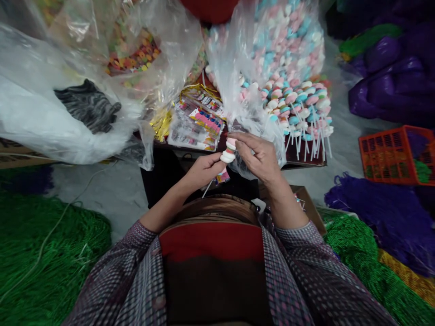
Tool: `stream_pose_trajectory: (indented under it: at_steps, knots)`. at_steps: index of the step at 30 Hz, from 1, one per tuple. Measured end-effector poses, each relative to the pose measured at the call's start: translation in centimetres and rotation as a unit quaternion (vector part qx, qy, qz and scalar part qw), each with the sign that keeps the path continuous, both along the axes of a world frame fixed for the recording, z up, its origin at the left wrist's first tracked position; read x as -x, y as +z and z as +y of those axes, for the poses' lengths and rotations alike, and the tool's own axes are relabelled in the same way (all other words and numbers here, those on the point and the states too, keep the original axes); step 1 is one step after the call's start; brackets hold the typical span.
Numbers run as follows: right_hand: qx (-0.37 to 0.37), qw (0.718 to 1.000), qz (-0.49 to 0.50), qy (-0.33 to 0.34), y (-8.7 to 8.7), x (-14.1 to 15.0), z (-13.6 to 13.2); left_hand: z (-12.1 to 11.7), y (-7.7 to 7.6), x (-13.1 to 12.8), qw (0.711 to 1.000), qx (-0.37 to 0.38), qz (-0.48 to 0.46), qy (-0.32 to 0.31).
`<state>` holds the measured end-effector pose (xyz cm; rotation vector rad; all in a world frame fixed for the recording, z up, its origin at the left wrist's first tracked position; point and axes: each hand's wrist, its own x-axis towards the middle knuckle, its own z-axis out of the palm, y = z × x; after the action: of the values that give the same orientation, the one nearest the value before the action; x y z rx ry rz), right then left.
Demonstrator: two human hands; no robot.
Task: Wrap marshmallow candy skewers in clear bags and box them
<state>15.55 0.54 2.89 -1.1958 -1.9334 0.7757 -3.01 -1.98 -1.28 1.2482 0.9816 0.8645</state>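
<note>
Between my hands is a marshmallow lollipop (228, 155), a stack of white and pink pieces with a greenish-orange layer, its white stick pointing down and left. My left hand (205, 171) is closed around it just under the lowest white piece. At the top, the thumb and forefinger of my right hand (258, 157) pinch near the pink piece; the exact contact is partly hidden. A small printed wrapper (223, 175) shows below my left hand. Just beyond, flat clear printed bags (197, 129) lie on the table beside gold twist ties (162, 124).
Finished-looking marshmallow lollipops (302, 106) are heaped at the table's right, sticks overhanging its edge. Behind stand clear bags of marshmallows (288, 36) and ring gummies (134, 56). Green strands (50, 244), purple strands (384, 222) and an orange crate (387, 156) lie around; a cardboard box (311, 208) sits right.
</note>
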Motion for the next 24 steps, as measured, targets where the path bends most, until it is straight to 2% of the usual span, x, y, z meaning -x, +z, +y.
stream_pose_trajectory:
  at_steps: [3,9,13,15,18,21,24]
  knots:
    - [-0.03,0.999,-0.018,-0.012,-0.7,0.2,-0.4,-0.2,-0.1,-0.2,1.0,-0.002,-0.008,0.006]
    - [-0.139,0.988,-0.061,-0.03,-2.7,0.5,-0.5,-0.2,-0.4,-0.2,1.0,-0.024,0.015,0.012]
    - [-0.164,0.984,-0.05,-0.04,-3.6,0.6,-0.6,0.0,-1.0,-0.2,0.999,-0.038,0.036,0.0]
    - [-0.138,0.988,-0.02,-0.058,-3.9,1.0,-0.9,0.1,-1.2,-0.3,0.998,-0.042,0.04,0.003]
    - [-0.046,0.993,0.061,-0.094,-4.5,2.1,-1.4,0.1,-1.4,-0.4,0.998,-0.046,0.038,0.007]
    - [0.051,0.98,0.151,-0.121,-5.1,3.2,-1.5,0.3,-1.4,-0.4,0.998,-0.056,0.029,0.019]
    - [0.101,0.964,0.222,-0.103,-4.9,3.2,-0.9,0.8,-1.2,-0.2,0.997,-0.062,0.008,0.043]
